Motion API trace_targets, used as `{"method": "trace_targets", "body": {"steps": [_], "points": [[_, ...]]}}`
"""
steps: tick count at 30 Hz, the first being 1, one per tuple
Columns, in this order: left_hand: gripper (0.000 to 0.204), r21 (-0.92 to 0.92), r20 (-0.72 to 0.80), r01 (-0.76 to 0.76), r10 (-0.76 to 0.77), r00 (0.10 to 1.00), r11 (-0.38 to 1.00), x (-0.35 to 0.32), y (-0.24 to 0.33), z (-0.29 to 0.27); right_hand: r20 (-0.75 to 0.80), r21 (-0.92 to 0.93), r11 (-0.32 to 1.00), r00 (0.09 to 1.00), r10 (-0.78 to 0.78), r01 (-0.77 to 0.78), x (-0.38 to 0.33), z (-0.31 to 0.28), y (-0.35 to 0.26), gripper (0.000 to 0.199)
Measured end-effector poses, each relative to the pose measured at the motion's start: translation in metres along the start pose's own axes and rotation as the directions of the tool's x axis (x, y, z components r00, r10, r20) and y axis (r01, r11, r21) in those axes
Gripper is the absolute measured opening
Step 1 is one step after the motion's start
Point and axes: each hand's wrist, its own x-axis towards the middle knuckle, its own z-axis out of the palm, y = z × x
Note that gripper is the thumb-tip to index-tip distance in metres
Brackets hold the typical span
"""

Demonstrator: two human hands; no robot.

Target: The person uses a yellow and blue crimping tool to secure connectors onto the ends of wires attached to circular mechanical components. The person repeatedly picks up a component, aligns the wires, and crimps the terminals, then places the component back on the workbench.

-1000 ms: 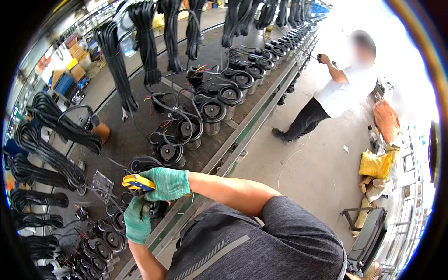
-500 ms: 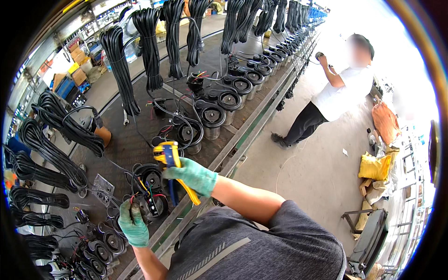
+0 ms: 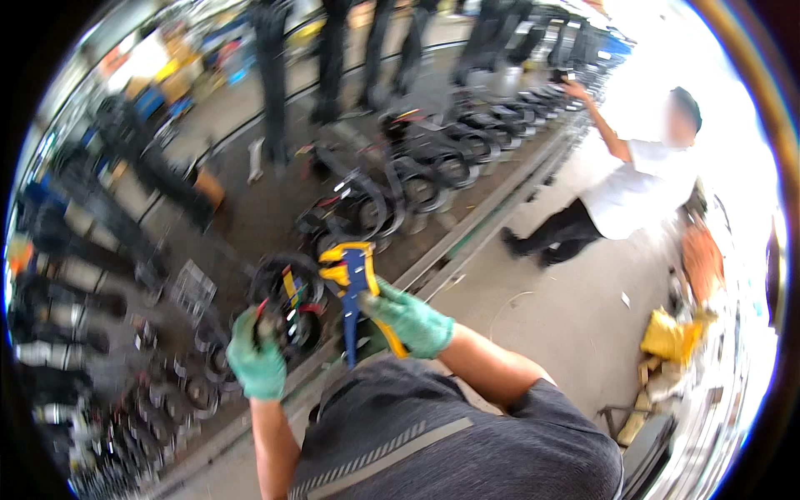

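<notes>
Yellow-and-blue hand tool over a round black part, everything a bit motion-blurred.

From my feed, the hand tool [image 3: 354,287] is a plier-style thing with a yellow head, a blue body and long handles, one yellow, one blue. It's standing nearly upright, head up, handles pointing down, just right of the round black part [image 3: 287,300]. That part looks like a dark ring-shaped unit with red and yellow wires and a small coloured label on its face, sitting on the dark bench surface near its front edge. Too blurry for finer detail.

Workbench [image 3: 275,200] with coiled parts [image 3: 417,179]
</notes>
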Motion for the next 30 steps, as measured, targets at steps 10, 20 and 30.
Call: {"method": "trace_targets", "body": {"steps": [10,20,30], "points": [[0.02,-0.112,0.101,0.004,0.008,0.995,0.994,-0.006,0.003,0.0,0.152,0.13,0.982,0.982,0.114,-0.134,0.005,0.038,0.008,0.059],[0.024,0.042,0.157,-0.077,0.07,0.985,0.996,-0.001,0.015,-0.008,0.255,0.082,0.97,0.946,0.2,-0.227,0.002,0.057,-0.009,0.055],[0.022,0.156,0.269,-0.158,0.112,0.957,0.975,-0.001,0.011,-0.012,0.197,-0.014,0.984,0.964,0.178,-0.179,0.0,0.051,-0.007,0.046]]}}
